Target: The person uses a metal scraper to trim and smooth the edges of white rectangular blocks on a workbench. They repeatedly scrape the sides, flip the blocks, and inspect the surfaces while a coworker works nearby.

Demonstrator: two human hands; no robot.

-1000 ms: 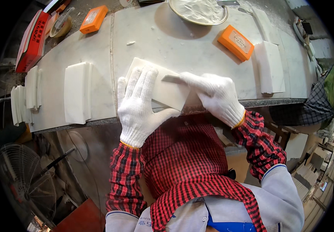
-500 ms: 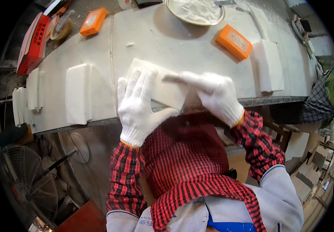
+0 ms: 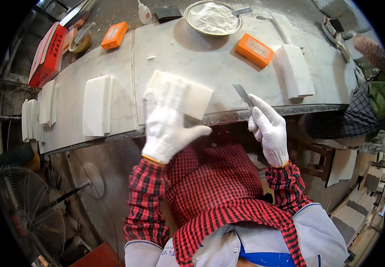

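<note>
My left hand [image 3: 165, 122], in a white knit glove, lies with fingers stretched out over a white rectangular tile [image 3: 197, 98] at the table's near edge. The glove is a little blurred and covers the tile's left part. In my gloved right hand [image 3: 268, 129] is a putty knife [image 3: 242, 94], its flat grey blade pointing up and to the left. The blade is apart from the tile, to its right. Farther back stands a metal bowl [image 3: 213, 33] of white paste, with a second flat blade [image 3: 241, 11] resting in it.
Stacks of white tiles stand left [image 3: 96, 107] and right [image 3: 295, 73] on the stone table [image 3: 116, 66]. Two orange boxes [image 3: 254, 50], a red box [image 3: 47, 55] and a squeeze bottle [image 3: 144, 13] lie farther back. A fan [image 3: 30, 218] is at lower left, another person's sleeve [image 3: 372, 51] at far right.
My right hand has drawn the putty knife off the tile, toward the right and nearer to me. My left hand is still over the tile, its fingers spread. The view has shifted slightly.
</note>
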